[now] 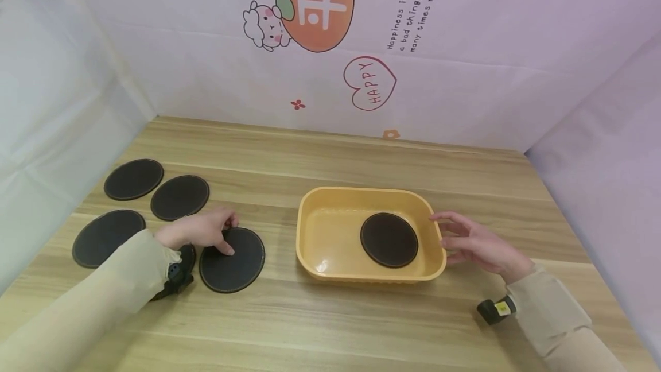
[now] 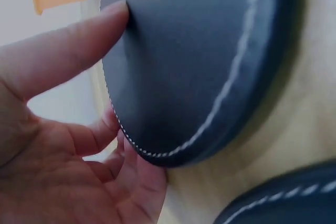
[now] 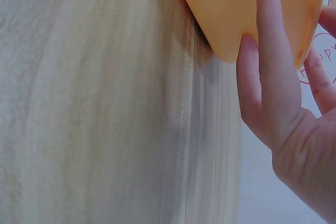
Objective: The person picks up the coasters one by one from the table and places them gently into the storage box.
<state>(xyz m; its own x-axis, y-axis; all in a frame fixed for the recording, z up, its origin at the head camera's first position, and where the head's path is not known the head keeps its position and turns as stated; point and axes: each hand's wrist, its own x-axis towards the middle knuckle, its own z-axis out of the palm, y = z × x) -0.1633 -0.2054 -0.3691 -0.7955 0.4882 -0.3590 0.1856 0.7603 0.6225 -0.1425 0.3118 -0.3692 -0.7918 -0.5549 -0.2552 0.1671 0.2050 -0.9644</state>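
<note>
Pale wood-grain tabletop [image 1: 361,314] was enclosed by pinkish cartoon-printed walls, with a yellow tray [image 1: 330,263] set right of centre. One dark round coaster [image 1: 389,240] was already laid flat inside the tray. A second coaster [image 1: 232,260] was gripped at its edge by the left hand [image 1: 198,231], thumb on top and fingertips [image 2: 139,169] curled beneath, so that one side was tipped up from the tabletop. The right hand [image 1: 477,245] was held beside the tray's right wall, its fingers straight and spread, one fingertip [image 3: 273,30] touching the plastic. Three further coasters [image 1: 178,197] were left flat at the far left, and another was partly hidden under the left wrist. By that count, the transfer was judged barely begun: one placed, one in hand, four outstanding.
</note>
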